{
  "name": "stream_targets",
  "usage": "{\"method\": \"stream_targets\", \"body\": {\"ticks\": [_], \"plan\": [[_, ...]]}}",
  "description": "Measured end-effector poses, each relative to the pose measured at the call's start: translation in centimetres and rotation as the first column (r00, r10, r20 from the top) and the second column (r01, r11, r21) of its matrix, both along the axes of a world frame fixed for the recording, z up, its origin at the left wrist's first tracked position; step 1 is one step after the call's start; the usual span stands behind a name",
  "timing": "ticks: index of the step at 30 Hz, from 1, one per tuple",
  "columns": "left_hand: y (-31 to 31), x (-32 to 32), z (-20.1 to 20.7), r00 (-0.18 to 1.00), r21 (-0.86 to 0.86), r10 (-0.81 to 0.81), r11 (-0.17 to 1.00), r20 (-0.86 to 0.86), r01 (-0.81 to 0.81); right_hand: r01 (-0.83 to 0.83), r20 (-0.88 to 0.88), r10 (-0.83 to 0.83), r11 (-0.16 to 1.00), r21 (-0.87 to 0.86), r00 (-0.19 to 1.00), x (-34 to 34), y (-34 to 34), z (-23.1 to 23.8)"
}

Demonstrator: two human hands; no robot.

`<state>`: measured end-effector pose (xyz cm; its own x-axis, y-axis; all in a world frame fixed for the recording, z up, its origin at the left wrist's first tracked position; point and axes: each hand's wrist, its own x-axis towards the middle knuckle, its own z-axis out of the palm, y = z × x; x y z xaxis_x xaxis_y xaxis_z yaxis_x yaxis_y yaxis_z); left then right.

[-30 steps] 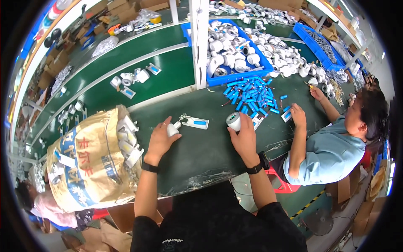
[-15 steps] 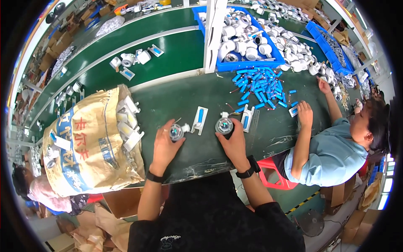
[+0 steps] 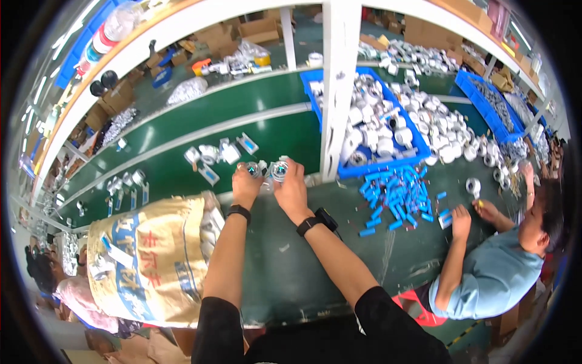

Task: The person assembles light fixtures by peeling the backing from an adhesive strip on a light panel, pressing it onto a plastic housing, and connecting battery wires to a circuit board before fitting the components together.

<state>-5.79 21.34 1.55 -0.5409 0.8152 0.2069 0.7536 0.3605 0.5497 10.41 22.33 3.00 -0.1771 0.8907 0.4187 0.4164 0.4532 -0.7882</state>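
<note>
Both my arms reach out over the far edge of the near bench. My left hand [image 3: 245, 187] is closed around a round, clear-fronted device [image 3: 253, 170] with a dark greenish centre. A matching round device [image 3: 279, 171] is in my right hand [image 3: 293, 193], its clear face turned up. The two devices are held close side by side. Small whitish parts show between my hands, too blurred to name. Just beyond my left hand, several white housings [image 3: 229, 151] and flat white pieces with blue inserts [image 3: 247, 144] lie on the green conveyor surface.
A large printed sack [image 3: 151, 261] stands left of my arms. A white post [image 3: 334, 91] rises right of my hands, before a blue crate [image 3: 379, 167] of white housings. Blue battery cells [image 3: 397, 197] are heaped on the bench [image 3: 339, 267]; a co-worker [image 3: 494, 273] sits at right.
Both hands have moved forward with the devices, from the near bench to its far edge, and closer together. The two white pieces with blue cells no longer lie between them. The view has tilted up.
</note>
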Motion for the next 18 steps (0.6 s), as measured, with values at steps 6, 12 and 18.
{"method": "stream_targets", "body": {"ticks": [6, 12, 18], "plan": [[4.8, -7.1, -1.7, 0.999, 0.103, 0.036, 0.994, 0.028, -0.039, -0.085, -0.062, 0.087, 0.996, 0.034, 0.994, -0.5, 1.7, 0.9], [5.5, -6.2, -0.7, 0.96, 0.059, 0.164, 0.986, -0.225, -0.155, -0.113, 0.055, 0.113, 0.994, -0.003, 0.992, 1.6, 0.9, -0.8], [5.4, -3.1, 0.0, 0.858, 0.398, 0.121, 0.912, -0.5, 0.103, -0.083, 0.029, 0.083, 0.997, -0.004, 0.996, 2.1, 0.4, -3.2]]}}
